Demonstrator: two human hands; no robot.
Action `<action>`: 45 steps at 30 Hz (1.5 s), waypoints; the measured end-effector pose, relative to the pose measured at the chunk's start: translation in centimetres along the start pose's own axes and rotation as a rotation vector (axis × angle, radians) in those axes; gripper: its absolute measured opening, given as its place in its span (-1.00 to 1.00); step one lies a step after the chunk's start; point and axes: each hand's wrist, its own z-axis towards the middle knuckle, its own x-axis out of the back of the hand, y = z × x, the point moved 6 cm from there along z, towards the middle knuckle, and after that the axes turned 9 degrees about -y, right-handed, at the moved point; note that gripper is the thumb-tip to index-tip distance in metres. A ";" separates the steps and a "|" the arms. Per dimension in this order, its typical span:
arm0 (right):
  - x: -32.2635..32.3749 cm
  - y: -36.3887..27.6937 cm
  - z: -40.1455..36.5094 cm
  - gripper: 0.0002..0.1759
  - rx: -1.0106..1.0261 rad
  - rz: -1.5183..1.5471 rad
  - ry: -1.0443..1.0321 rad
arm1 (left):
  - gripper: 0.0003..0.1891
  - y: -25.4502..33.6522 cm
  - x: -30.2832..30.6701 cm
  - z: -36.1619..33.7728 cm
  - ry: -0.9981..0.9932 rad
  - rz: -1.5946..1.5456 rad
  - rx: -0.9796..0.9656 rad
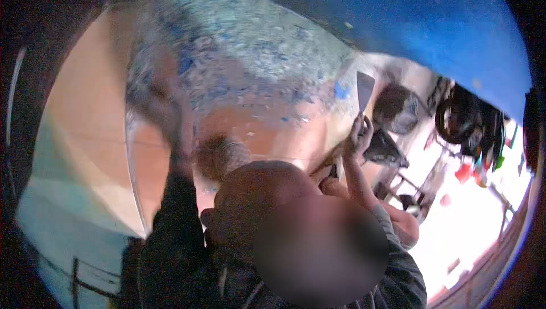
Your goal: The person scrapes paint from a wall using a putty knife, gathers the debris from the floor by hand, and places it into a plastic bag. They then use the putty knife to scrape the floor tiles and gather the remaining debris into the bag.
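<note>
Head view: round and dark at the rim, so the edges of the scene are cut off.
Right hand: raised at right of centre, the right hand has its fingers wrapped around the lower end of a scraper; the handle is mostly hidden in the grip.
Scraper blade: upright, wider at the top; whether it touches anything behind it cannot be told.
Left hand: at the end of a dark sleeve, the left hand is smeared by motion; whether its fingers are clenched or released, or hold something, cannot be told.
Speckled surface: blue and pale bits cover a broad speckled surface, too streaked to tell flakes from stains; it lies behind and between the hands.
Blue surface: a smooth blue surface fills the upper right and runs into the dark rim.
Head: a person's head stands low in the middle, partly covered by a grey blurred patch; it hides where the arms join the body.
Left edge: a pale panel bends away into shadow.
Right background: a dark round object sits near the right hand; beyond it, glare washes out the floor and small things.
</note>
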 end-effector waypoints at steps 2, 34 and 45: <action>0.2 5.2 0.6 -0.55 -0.138 -0.044 0.054 | -0.35 -6.5 -0.2 -3.3 0.085 -0.507 0.261; 24.3 15.3 14.5 -0.12 -0.181 -1.267 -0.979 | -0.61 14.5 -5.4 -6.5 -0.469 0.360 -1.207; 35.5 20.5 9.6 -0.72 -0.071 0.118 0.034 | -0.56 34.1 -25.3 -26.2 -1.162 0.993 -1.681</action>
